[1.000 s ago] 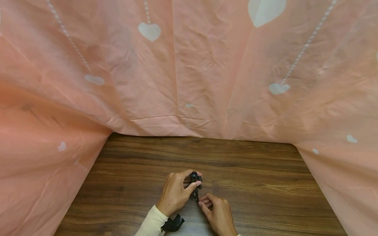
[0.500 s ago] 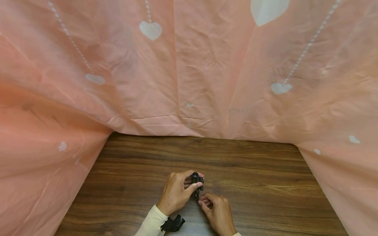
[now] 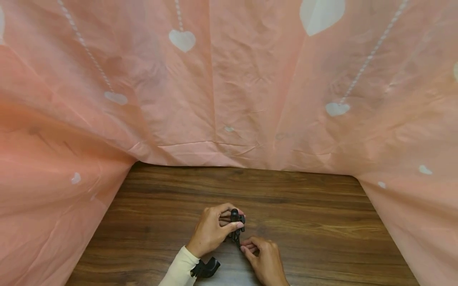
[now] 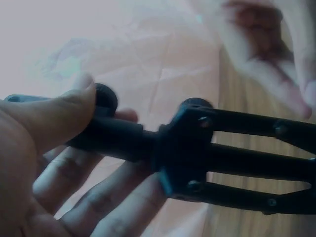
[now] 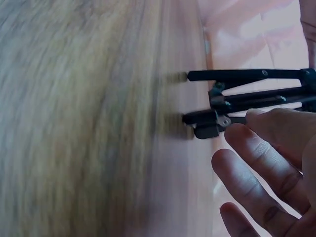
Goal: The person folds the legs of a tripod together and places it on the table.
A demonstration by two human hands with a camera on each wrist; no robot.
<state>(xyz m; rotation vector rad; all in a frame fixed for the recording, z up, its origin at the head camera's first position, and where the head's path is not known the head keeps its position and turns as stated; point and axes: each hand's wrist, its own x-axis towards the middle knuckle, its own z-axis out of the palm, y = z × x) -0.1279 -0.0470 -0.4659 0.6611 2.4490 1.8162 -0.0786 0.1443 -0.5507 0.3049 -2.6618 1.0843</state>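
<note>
A small black tripod (image 3: 235,226) with folding legs stands out from my left hand (image 3: 209,234). In the left wrist view, my left thumb (image 4: 59,111) and fingers grip its column below a round knob (image 4: 104,98), and the hinged legs (image 4: 247,160) spread toward the right. My right hand (image 3: 264,256) is at the lower end of the tripod. The right wrist view shows its thumb and index fingertip pinching one leg (image 5: 237,120), while the other fingers hang loosely curled. The feet (image 5: 190,76) of the legs point toward the wooden table.
A brown wood-grain table (image 3: 304,210) lies beneath both hands. Pink cloth (image 3: 229,79) with white hearts hangs at the back and along both sides. A black wrist device (image 3: 205,268) is strapped at the left sleeve (image 3: 179,266).
My left hand and the tripod shift only slightly, and more of the tripod's legs shows below the thumb. The right hand stays nearly in place at the leg.
</note>
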